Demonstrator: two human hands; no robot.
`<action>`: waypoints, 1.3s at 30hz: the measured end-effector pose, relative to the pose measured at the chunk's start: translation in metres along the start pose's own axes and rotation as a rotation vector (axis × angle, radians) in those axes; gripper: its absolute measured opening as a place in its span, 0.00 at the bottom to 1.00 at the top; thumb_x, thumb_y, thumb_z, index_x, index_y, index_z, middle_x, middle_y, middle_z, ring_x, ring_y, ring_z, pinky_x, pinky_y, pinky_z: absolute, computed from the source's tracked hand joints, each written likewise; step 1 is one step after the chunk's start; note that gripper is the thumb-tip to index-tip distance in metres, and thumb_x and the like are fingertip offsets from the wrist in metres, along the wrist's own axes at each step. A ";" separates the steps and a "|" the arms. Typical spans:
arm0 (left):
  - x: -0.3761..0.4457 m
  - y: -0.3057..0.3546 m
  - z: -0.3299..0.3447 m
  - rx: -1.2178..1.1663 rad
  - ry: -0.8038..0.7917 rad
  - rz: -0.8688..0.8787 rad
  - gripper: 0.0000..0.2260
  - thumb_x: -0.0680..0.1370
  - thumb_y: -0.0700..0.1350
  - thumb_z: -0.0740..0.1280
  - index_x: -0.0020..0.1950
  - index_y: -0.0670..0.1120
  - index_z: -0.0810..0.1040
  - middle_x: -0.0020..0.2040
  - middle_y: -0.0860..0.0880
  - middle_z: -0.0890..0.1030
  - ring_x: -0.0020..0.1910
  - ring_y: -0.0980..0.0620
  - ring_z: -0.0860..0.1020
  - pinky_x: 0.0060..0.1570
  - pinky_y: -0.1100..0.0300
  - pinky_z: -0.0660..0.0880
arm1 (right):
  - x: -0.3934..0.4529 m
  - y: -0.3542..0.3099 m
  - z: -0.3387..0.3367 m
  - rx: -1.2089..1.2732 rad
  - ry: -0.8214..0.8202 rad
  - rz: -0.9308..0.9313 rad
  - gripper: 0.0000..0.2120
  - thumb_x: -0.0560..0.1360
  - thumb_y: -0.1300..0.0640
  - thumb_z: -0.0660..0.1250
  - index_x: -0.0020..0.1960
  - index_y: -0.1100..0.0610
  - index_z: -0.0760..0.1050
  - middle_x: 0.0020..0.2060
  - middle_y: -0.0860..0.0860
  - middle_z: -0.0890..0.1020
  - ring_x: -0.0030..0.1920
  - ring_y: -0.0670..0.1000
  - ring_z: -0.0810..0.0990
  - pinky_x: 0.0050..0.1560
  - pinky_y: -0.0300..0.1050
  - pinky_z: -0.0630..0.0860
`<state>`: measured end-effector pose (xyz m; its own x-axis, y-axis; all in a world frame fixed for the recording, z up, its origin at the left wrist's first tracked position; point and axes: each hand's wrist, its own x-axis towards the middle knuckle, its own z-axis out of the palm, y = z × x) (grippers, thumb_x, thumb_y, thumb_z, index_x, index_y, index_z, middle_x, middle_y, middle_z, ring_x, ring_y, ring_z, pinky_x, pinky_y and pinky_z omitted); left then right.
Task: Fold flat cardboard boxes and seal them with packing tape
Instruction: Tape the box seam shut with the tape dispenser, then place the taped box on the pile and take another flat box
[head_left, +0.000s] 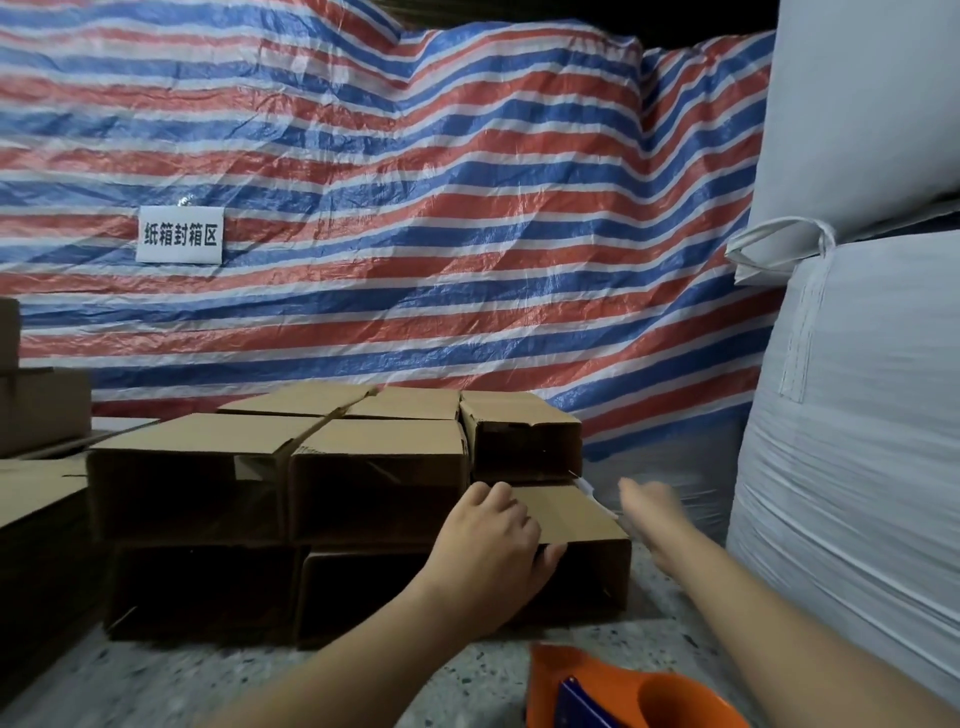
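Left hand (491, 535) grips the near top edge of the folded box (571, 525) at the stack's right end, low row. Right hand (649, 506) hovers just right of it, blurred, fingers apparently straight. Stacking step, I'd say; next, reach for the orange tape dispenser (623, 691) nearby.

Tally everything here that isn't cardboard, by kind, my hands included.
Hands: 2, left hand, right hand
White bulk bags: 2, upper bag, lower bag
Orange tape dispenser: 1
Striped tarp: 1
White sign: 1
Total: 7
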<state>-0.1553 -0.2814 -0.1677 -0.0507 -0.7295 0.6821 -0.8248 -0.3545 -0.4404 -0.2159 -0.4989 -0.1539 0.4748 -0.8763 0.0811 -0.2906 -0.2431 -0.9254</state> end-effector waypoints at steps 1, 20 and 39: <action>-0.002 -0.002 -0.011 0.001 0.019 -0.023 0.16 0.79 0.54 0.64 0.35 0.49 0.81 0.32 0.52 0.79 0.37 0.51 0.76 0.39 0.57 0.73 | -0.005 -0.005 -0.003 -0.015 0.061 -0.066 0.14 0.83 0.54 0.57 0.57 0.63 0.75 0.44 0.57 0.78 0.39 0.52 0.74 0.38 0.46 0.69; -0.150 -0.125 -0.176 -0.162 -0.144 -0.733 0.34 0.79 0.67 0.41 0.26 0.45 0.69 0.23 0.51 0.71 0.22 0.53 0.69 0.26 0.60 0.66 | -0.204 -0.137 0.052 -0.054 -0.010 -0.645 0.12 0.84 0.53 0.60 0.46 0.56 0.77 0.39 0.48 0.80 0.39 0.45 0.77 0.35 0.40 0.71; -0.253 -0.291 -0.108 0.112 -0.653 -1.025 0.24 0.82 0.61 0.52 0.69 0.46 0.67 0.68 0.43 0.73 0.67 0.45 0.70 0.66 0.49 0.68 | -0.216 -0.153 0.148 -0.121 -0.288 -0.672 0.16 0.84 0.46 0.54 0.55 0.54 0.77 0.46 0.48 0.81 0.48 0.49 0.79 0.47 0.46 0.73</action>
<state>0.0365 0.0695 -0.1485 0.9141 -0.2272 0.3358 -0.2613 -0.9634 0.0595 -0.1515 -0.2110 -0.0850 0.7767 -0.3827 0.5002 0.0580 -0.7474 -0.6619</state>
